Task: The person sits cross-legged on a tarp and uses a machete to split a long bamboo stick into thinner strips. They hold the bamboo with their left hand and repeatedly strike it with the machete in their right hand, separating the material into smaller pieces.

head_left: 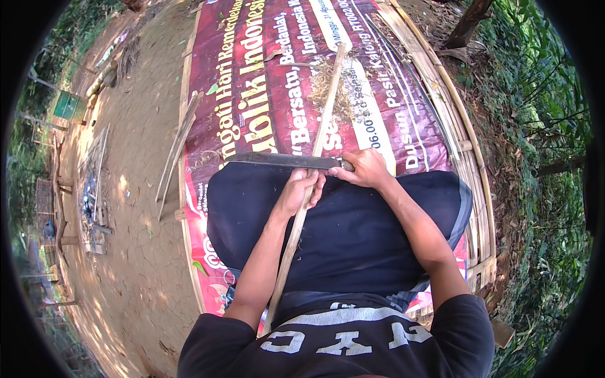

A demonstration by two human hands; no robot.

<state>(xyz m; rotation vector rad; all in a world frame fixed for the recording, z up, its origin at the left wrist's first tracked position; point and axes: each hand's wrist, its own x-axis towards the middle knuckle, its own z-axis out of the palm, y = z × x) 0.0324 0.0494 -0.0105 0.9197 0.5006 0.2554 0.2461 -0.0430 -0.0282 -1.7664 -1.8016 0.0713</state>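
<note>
we work with both hands near the middle of a long wooden strip (321, 135), which slants from beside our torso across our dark-clad lap (359, 239) to a banner (252, 82). our left forearm comes up on the strip's left side, and our left hand (304, 191) wraps it from there, the grip closed with fingers curled around the wood. our right elbow bends out on the strip's right side, the forearm angling inward; our right hand (367, 169) has its grip closed on the handle of a long knife (280, 160), the fingers near the blade's base. the blade lies across the strip just beyond our left hand, its tip pointing left; we cannot tell whether it cuts in. pale shavings (346, 101) lie around the strip's far half.
</note>
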